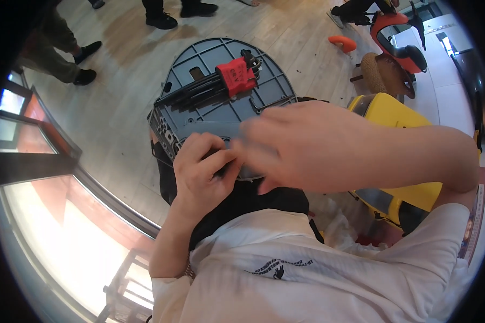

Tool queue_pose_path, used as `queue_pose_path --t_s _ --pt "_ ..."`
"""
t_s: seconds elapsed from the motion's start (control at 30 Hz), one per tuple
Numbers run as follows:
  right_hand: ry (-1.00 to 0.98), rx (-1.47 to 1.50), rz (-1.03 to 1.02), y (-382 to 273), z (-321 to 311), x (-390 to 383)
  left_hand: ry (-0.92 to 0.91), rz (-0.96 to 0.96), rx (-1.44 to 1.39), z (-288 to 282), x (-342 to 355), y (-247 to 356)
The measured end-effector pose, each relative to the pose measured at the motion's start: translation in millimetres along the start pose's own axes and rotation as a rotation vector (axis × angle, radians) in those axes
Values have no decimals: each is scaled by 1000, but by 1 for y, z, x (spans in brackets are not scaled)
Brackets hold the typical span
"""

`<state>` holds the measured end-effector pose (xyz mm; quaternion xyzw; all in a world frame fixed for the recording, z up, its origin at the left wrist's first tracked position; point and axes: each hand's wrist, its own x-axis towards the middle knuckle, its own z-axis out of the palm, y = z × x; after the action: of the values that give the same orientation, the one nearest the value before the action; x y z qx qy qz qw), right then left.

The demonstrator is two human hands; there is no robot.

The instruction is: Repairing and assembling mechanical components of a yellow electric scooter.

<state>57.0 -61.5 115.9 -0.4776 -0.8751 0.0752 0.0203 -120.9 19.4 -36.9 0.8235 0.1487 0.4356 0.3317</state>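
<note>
A grey ribbed plastic panel (199, 116) with a rounded far edge rests across my lap. On it lies a set of black hex keys (191, 92) in a red holder (236, 77). My left hand (202, 169) is closed over the panel's near part, thumb and fingers pressed together; what they hold is hidden. Right beside it is my right hand (307, 145), coming across from the right. Its fingers are smeared by motion, so their grip cannot be made out.
To my right stands a yellow-bodied object (396, 116) with dark parts. Farther right are a red scooter-like vehicle (396, 43), a round brown stool (380, 75) and an orange curved piece (342, 43) on the wood floor (129, 70). People's shoes (161, 21) show at the far side; a bright glass-fronted case (70, 231) is at left.
</note>
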Motion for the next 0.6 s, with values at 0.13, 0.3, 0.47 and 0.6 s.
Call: queue_pose_path --t_s 0.13,0.3,0.47,0.6 --pt "-49 -243 -286 5 -12 -6 -22 9 -5 -1 2 -1" --pt "-272 -267 -366 11 -10 3 -38 2 9 -3 1 -1" --pt "-144 54 130 -7 10 1 -52 -21 7 -5 4 7" --pt "-88 414 616 -9 4 15 -38 -1 16 -3 1 2"
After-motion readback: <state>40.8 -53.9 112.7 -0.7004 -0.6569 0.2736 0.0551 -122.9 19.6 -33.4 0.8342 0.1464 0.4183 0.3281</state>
